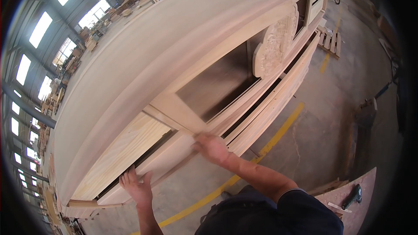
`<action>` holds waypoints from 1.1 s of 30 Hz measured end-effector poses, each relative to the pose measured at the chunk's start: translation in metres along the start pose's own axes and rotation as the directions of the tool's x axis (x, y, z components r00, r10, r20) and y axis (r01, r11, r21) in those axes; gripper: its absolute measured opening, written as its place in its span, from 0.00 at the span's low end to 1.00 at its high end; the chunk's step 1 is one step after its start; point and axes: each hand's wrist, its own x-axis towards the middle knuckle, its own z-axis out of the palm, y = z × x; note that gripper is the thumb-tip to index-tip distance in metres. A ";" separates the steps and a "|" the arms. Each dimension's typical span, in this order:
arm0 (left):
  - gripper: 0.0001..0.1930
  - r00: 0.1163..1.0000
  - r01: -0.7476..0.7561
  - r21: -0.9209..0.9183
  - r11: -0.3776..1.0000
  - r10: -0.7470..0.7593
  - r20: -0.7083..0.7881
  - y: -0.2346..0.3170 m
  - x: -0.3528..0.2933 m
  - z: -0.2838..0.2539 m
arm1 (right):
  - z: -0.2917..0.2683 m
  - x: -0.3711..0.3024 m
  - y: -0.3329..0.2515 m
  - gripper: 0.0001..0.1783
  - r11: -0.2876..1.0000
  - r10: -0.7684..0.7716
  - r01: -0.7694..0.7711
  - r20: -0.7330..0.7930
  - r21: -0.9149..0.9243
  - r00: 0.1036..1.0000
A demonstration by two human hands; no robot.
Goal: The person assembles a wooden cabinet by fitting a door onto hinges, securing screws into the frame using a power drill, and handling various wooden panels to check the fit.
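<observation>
A long, unpainted wooden cabinet (126, 78) with a wide curved top stretches across the view. At its near left, a pale drawer front (167, 150) stands a little out from the frame, with a dark gap along its upper edge. My left hand (137, 187) is at the left part of this drawer front, fingers hooked over the upper edge and thumb raised apart. Against the drawer front's right end, beside the upright post, lies my right hand (211, 148). Motion smears its fingers, so their grip cannot be made out.
A carved panel (276, 43) sits beside a dark recess (222, 82) in the cabinet. Long boards (265, 109) run along its lower right side. On a board at the lower right lies a dark power tool (352, 196). A pallet (329, 43) and a yellow floor line (283, 130) are beyond.
</observation>
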 end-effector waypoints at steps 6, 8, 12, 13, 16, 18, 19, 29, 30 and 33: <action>0.29 0.984 -0.122 -0.036 0.992 0.116 -0.134 -0.005 -0.029 -0.010 | -0.015 -0.007 -0.012 0.24 0.999 -0.025 0.024 0.036 0.040 0.999; 0.28 0.985 -0.162 0.102 0.981 0.155 0.079 -0.006 -0.026 -0.027 | -0.011 -0.010 -0.005 0.26 0.999 -0.051 0.051 -0.019 0.005 0.999; 0.34 0.941 -0.285 0.328 0.901 0.198 0.273 -0.011 -0.018 -0.036 | -0.021 -0.016 0.003 0.28 0.989 -0.091 0.078 0.099 0.126 0.991; 0.33 0.932 -0.337 0.269 0.902 0.278 0.234 -0.016 -0.014 -0.032 | -0.024 -0.022 0.003 0.28 0.988 -0.076 0.063 0.085 0.143 0.994; 0.29 0.890 -0.443 0.242 0.863 0.390 0.235 -0.027 -0.025 -0.031 | -0.034 -0.052 0.000 0.29 0.985 0.066 -0.062 -0.014 0.163 0.998; 0.22 0.856 -0.260 0.070 0.963 0.196 0.479 0.015 -0.019 -0.048 | -0.059 -0.084 -0.004 0.39 0.904 0.327 -0.312 -0.003 0.293 0.945; 0.22 0.838 -0.310 0.023 0.951 0.261 0.480 0.015 -0.026 -0.036 | -0.073 -0.104 -0.009 0.39 0.901 0.365 -0.337 -0.056 0.274 0.929; 0.20 0.512 -0.132 -0.728 0.673 0.675 0.531 0.264 -0.023 -0.018 | -0.032 -0.295 -0.034 0.42 0.544 0.598 -0.038 -0.355 0.838 0.719; 0.19 0.504 -0.137 -0.816 0.562 0.749 0.431 0.286 -0.027 0.006 | -0.045 -0.305 -0.036 0.38 0.485 0.687 -0.079 -0.323 0.871 0.651; 0.19 0.410 -0.139 -0.961 0.240 0.897 0.165 0.377 -0.062 -0.011 | -0.094 -0.344 -0.048 0.29 0.486 0.805 -0.117 -0.392 0.866 0.446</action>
